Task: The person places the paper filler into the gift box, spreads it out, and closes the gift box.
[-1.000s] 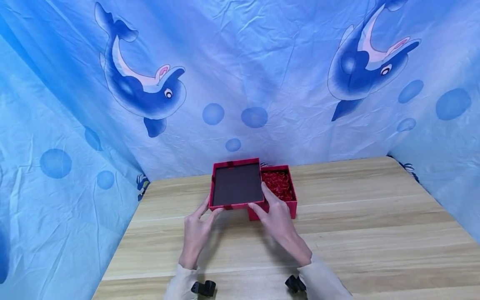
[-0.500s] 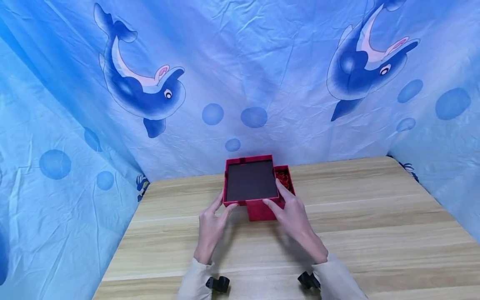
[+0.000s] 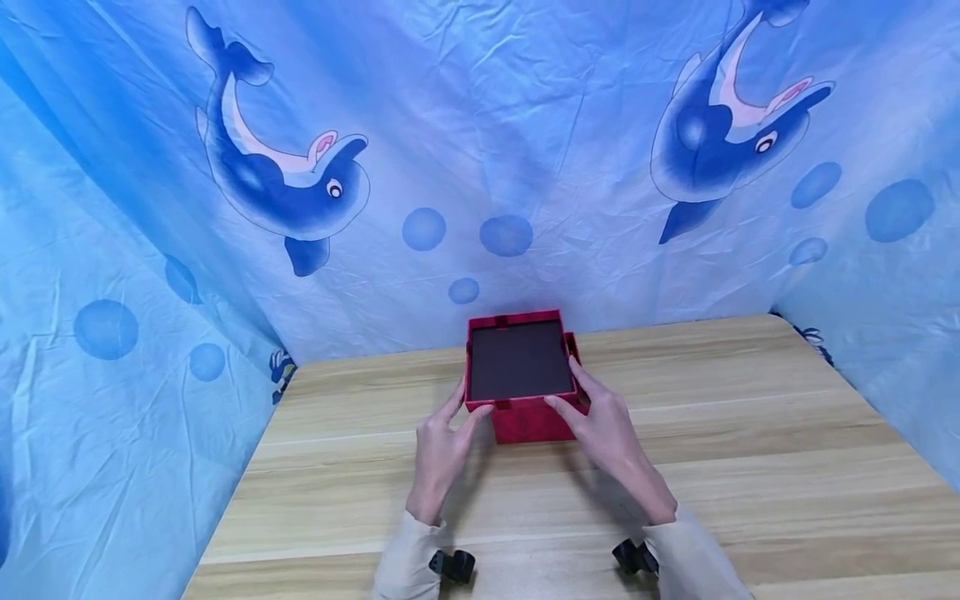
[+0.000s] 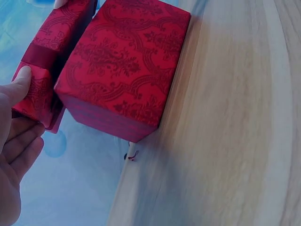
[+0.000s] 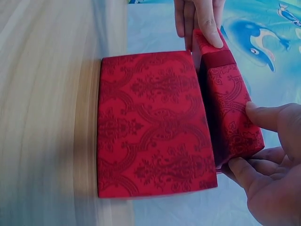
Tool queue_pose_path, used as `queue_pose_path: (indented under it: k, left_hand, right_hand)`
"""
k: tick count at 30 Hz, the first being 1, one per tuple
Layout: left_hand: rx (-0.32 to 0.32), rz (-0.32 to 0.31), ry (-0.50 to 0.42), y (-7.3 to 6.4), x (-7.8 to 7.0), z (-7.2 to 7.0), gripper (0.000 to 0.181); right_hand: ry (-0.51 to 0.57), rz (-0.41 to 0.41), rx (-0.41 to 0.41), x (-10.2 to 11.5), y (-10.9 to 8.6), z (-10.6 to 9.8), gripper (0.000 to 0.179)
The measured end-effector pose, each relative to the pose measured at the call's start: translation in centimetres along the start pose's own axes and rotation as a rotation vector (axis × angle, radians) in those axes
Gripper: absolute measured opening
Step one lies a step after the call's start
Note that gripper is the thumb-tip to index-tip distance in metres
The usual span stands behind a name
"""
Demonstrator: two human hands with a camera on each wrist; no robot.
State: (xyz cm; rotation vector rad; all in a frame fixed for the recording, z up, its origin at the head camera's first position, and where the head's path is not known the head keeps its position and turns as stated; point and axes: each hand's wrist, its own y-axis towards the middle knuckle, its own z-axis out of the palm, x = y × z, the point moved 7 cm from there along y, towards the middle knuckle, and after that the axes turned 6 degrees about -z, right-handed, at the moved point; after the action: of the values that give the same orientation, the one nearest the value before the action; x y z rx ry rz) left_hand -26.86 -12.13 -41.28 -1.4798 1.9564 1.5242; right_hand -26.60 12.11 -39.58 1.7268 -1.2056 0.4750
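Both hands hold a shallow, square red box lid [image 3: 521,360] just above a red patterned box [image 3: 532,423]. The lid's dark recessed face is up and ribbon bands cross its sides. My left hand [image 3: 442,450] grips the near left corner, thumb on the front side. At the near right corner, my right hand [image 3: 611,433] pinches the lid between thumb and fingers. In the right wrist view a narrow dark gap runs between lid and box [image 5: 155,122]. The lid covers nearly all of the box opening; only a strip at the right shows, and the contents are hidden.
The box stands on a wood-grain table [image 3: 750,450], near its back edge. Behind hangs a blue cloth [image 3: 480,150] printed with dolphins, and it also lines both sides. A tiny red strand [image 4: 133,155] shows by the table edge in the left wrist view.
Both hands have carried the lid rightward from beside the box to over it. The red shredded filling, visible earlier, is now covered. The box has stayed in place.
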Motion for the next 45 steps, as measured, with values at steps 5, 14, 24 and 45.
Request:
queue_pose_path:
  k: [5,14,24,45]
  left_hand:
    - [-0.003,-0.001,0.02,0.0,-0.3,0.5,0.065]
    - [0.001,-0.014,0.003,0.0,-0.6,1.3,0.065]
    - [0.02,-0.028,0.005,0.0,-0.5,1.8,0.065]
    - [0.001,-0.112,-0.16,0.8,-1.0,2.3,0.059]
  right_hand:
    - [0.031,0.003,-0.004,-0.3,0.0,-0.4,0.074]
    - [0.087,-0.016,-0.015,-1.0,0.1,-1.0,0.072]
    - [0.109,-0.01,-0.009,-1.1,0.1,-1.1,0.071]
    - [0.513,0.08,-0.184,-1.9,1.0,-1.4,0.062]
